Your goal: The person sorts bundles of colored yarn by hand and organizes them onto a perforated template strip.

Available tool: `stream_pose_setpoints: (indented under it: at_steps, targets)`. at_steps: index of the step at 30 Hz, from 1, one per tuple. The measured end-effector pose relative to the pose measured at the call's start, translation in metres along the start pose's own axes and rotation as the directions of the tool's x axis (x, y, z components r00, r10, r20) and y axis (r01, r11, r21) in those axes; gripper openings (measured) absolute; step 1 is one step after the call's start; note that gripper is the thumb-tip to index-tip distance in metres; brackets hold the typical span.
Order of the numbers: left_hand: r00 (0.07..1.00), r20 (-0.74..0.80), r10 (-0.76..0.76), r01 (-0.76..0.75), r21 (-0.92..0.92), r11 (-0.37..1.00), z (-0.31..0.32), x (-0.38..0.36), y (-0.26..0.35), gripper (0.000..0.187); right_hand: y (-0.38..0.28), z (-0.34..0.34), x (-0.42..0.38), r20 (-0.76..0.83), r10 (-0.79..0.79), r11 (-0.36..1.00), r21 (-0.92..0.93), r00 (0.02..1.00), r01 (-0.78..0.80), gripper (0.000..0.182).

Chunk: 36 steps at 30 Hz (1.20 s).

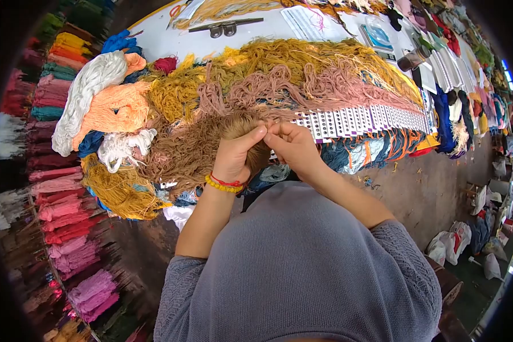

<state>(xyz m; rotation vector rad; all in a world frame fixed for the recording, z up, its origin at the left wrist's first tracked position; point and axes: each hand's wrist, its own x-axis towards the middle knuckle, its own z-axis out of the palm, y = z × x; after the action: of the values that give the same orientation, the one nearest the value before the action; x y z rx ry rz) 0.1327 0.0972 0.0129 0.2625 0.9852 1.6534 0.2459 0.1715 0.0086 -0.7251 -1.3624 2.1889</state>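
Note:
My left hand point(236, 155), with a yellow bead bracelet and a red cord at the wrist, is closed around a bundle of brown thread point(237, 127). My right hand point(297, 149) has its fingertips pinched together, meeting the left thumb and fingertips at the right side of the bundle. What the right fingertips hold is too small to make out. Under and left of my hands lies a loose heap of brown thread point(179, 149). Just right of them runs a row of white punched cards point(359, 122) with threads attached.
Mauve thread point(279, 85) and mustard thread point(302, 56) cover the table behind. White skeins point(97, 77) and peach skeins point(117, 108) lie left. A black metal clip bar point(225, 27), scissors point(175, 11) and a jar point(413, 58) are farther back. Coloured skeins point(68, 214) fill a rack at left.

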Motion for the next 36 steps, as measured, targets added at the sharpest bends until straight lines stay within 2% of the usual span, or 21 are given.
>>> stream_pose_setpoints:
  at_steps: [2, 8, 16, 18, 19, 20, 21, 22, 23, 25, 26, 27, 28, 29, 30, 32, 34, 36]
  targets:
    - [1.000, -0.017, 0.016, -0.016, -0.014, 1.000, 0.001, 0.000, 0.001, 0.019, 0.004, 0.000, 0.001, -0.015, 0.042, 0.998, -0.054, 0.999, -0.043, 0.009]
    - [0.999, -0.028, 0.025, -0.025, -0.005, 1.000, -0.002, 0.001, 0.003, 0.019, 0.003, 0.000, 0.001, -0.001, 0.031, 0.999, 0.013, 1.000, -0.031, 0.008]
    - [1.000, -0.007, 0.011, -0.011, -0.031, 0.999, -0.004, 0.002, 0.006, 0.015, 0.002, 0.004, 0.002, -0.059, 0.026, 1.000, -0.013, 0.998, -0.027, 0.007]
    - [0.995, -0.073, 0.064, -0.061, 0.032, 0.998, -0.007, 0.005, 0.005, 0.012, 0.002, 0.005, 0.002, -0.081, 0.006, 1.000, -0.015, 0.997, -0.007, 0.007]
    - [0.995, -0.073, 0.064, -0.061, 0.031, 0.998, -0.011, 0.007, 0.004, 0.012, 0.000, 0.003, 0.003, -0.052, 0.103, 0.994, 0.038, 0.993, -0.101, 0.009]
    - [0.998, -0.052, 0.037, -0.041, -0.075, 0.996, -0.018, 0.009, 0.003, 0.013, -0.001, 0.000, 0.003, -0.019, 0.198, 0.977, 0.087, 0.980, -0.195, 0.012]
    - [0.999, -0.030, 0.012, -0.017, -0.179, 0.984, -0.021, 0.009, 0.004, 0.016, -0.005, -0.003, 0.003, 0.206, 0.246, 0.882, 0.358, 0.947, -0.307, 0.015]
    - [0.999, -0.031, 0.010, -0.016, -0.180, 0.983, -0.024, 0.007, 0.006, 0.016, -0.008, -0.007, 0.003, 0.425, 0.215, 0.698, 0.563, 0.879, -0.443, 0.018]
    - [0.997, 0.079, -0.023, 0.041, -0.243, 0.969, -0.025, 0.006, 0.010, 0.020, -0.002, -0.013, 0.006, 0.624, 0.011, 0.623, 0.607, 0.782, -0.493, 0.025]
    - [0.955, 0.295, -0.014, 0.107, -0.304, 0.947, -0.029, 0.006, 0.012, 0.034, -0.008, -0.010, 0.002, 0.602, 0.037, 0.606, 0.621, 0.798, -0.497, 0.028]
    - [0.956, 0.295, -0.012, 0.106, -0.305, 0.946, -0.027, 0.005, 0.012, 0.034, -0.014, -0.007, 0.000, 0.576, 0.060, 0.591, 0.638, 0.815, -0.495, 0.031]
    - [0.969, 0.244, -0.036, 0.105, -0.273, 0.956, -0.022, 0.002, 0.014, 0.036, -0.022, -0.006, 0.004, 0.536, 0.097, 0.783, 0.479, 0.839, -0.396, 0.028]
    - [0.979, 0.193, -0.059, 0.105, -0.239, 0.965, -0.019, 0.001, 0.015, 0.038, -0.021, -0.002, 0.005, 0.536, 0.096, 0.784, 0.479, 0.839, -0.396, 0.028]
    - [0.979, 0.193, -0.059, 0.105, -0.239, 0.965, -0.018, 0.000, 0.015, 0.038, -0.018, 0.004, 0.007, 0.312, 0.108, 0.948, 0.254, 0.944, -0.192, 0.024]
    - [0.983, 0.155, -0.096, 0.126, -0.201, 0.972, -0.018, 0.000, 0.014, 0.043, -0.015, 0.009, 0.008, 0.082, 0.034, 0.999, -0.044, 0.996, -0.030, 0.021]
    - [0.985, 0.110, -0.131, 0.148, -0.164, 0.975, -0.015, -0.001, 0.011, 0.049, -0.002, 0.007, 0.010, 0.069, 0.053, 0.998, -0.029, 0.996, -0.052, 0.018]
    - [0.994, 0.083, -0.066, 0.068, -0.012, 0.998, -0.008, -0.001, 0.009, 0.052, 0.004, 0.003, 0.012, 0.090, -0.028, 0.933, -0.354, 0.996, 0.058, 0.015]
    - [0.992, 0.103, -0.066, 0.066, 0.002, 0.998, -0.007, -0.002, 0.008, 0.052, 0.009, 0.001, 0.012, 0.092, -0.020, 0.935, -0.352, 0.996, 0.052, 0.013]
